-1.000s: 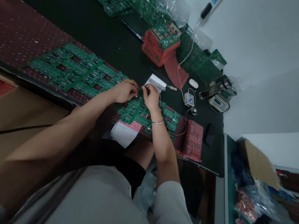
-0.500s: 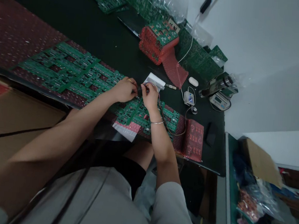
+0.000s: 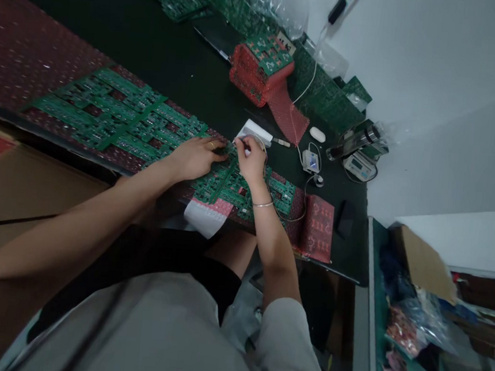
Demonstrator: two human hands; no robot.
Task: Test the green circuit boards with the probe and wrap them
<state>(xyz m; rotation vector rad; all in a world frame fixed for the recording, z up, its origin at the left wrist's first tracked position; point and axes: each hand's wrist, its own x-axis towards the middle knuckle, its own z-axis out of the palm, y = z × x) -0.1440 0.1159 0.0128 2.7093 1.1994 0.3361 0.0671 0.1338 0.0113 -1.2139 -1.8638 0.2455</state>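
Observation:
My left hand (image 3: 195, 158) lies on the green circuit boards (image 3: 136, 118), fingers stretched out, with nothing visible in it. Just to its right, my right hand (image 3: 252, 158) is closed in a pinch above the boards. A thin cord (image 3: 271, 202) runs from the right hand past the wrist; it seems to belong to a slim corded tool, mostly hidden by the fingers. The boards sit in a long row on red bubble wrap (image 3: 38, 46). Behind the right hand is a white pad-like object (image 3: 256, 131).
At the back stand a red-wrapped stack of boards (image 3: 261, 74) and a row of green boards (image 3: 321, 82). To the right are a small box with a screen (image 3: 311, 161), a metal flask (image 3: 355, 142), a meter (image 3: 360, 167) and a folded red wrap (image 3: 318, 229).
My left hand has spread from a pinch near the right fingers and moved slightly left, flat onto the boards. My right hand stays pinched in nearly the same place.

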